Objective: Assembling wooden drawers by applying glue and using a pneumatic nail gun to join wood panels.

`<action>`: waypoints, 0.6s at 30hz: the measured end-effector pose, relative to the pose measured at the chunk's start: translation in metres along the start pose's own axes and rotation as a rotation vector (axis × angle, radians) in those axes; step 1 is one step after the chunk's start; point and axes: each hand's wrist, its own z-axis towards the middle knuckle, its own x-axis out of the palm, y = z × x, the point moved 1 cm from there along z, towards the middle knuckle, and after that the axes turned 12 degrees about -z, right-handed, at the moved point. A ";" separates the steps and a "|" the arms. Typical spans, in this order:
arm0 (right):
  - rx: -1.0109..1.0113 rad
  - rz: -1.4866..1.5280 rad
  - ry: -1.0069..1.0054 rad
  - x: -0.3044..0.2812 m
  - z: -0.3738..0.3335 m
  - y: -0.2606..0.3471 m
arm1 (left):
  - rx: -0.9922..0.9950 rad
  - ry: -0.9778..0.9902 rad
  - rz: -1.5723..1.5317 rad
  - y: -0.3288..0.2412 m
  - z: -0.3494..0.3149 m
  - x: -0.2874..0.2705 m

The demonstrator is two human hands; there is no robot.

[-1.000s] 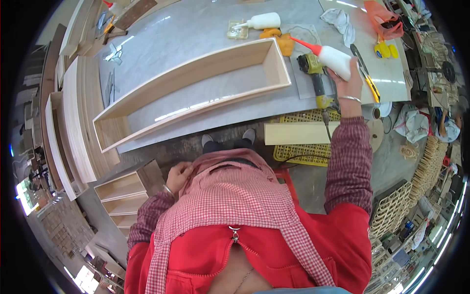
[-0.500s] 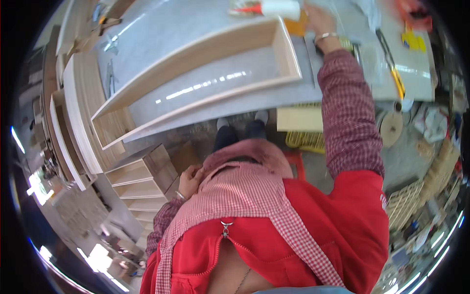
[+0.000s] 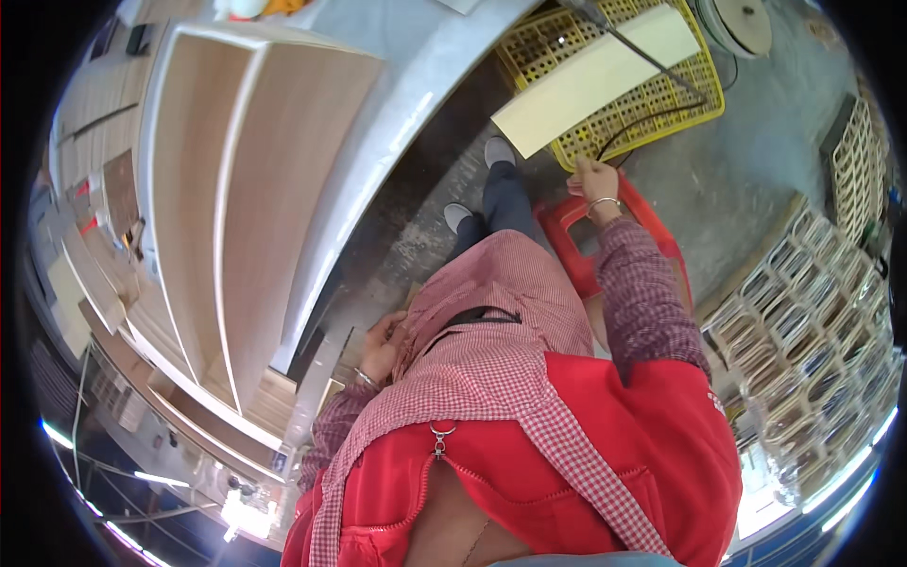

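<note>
My right hand [image 3: 592, 185] hangs over a red plastic stool [image 3: 664, 222], close to the near edge of a yellow plastic crate [image 3: 715, 92]. Its fingers are loosely bent, and nothing shows in them. A pale board [image 3: 595, 80] lies across the crate, and a thin black cable [image 3: 652, 115] runs down near my fingertips. By my left side, my left hand [image 3: 383, 347] rests against the pink checked apron [image 3: 491, 283], fingers slightly curled and apart, holding nothing visible. A long wooden box frame [image 3: 293, 151] stands on the table [image 3: 416, 57] to the left.
A dark bar [image 3: 628, 42] slants above the crate, with a round reel [image 3: 740, 21] beyond it. Stacked latticed wooden pieces [image 3: 803, 331] fill the right side. At the top left an orange and white object [image 3: 260, 8] is cut off by the picture's edge.
The view has swung right, from the table toward the floor and crate. My right hand has left the white bottle on the table and come down by the stool. My left hand stays at the apron.
</note>
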 end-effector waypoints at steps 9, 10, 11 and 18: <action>0.144 -0.079 -0.123 0.096 0.121 -0.113 | 0.049 0.021 0.170 0.036 0.048 0.011; 0.150 -0.074 -0.135 0.104 0.132 -0.116 | 0.045 0.027 0.177 0.036 0.053 0.013; 0.153 -0.071 -0.131 0.111 0.137 -0.117 | 0.043 0.023 0.181 0.037 0.054 0.014; 0.094 -0.034 -0.135 0.122 0.157 -0.105 | -0.013 0.014 0.102 0.036 0.073 0.025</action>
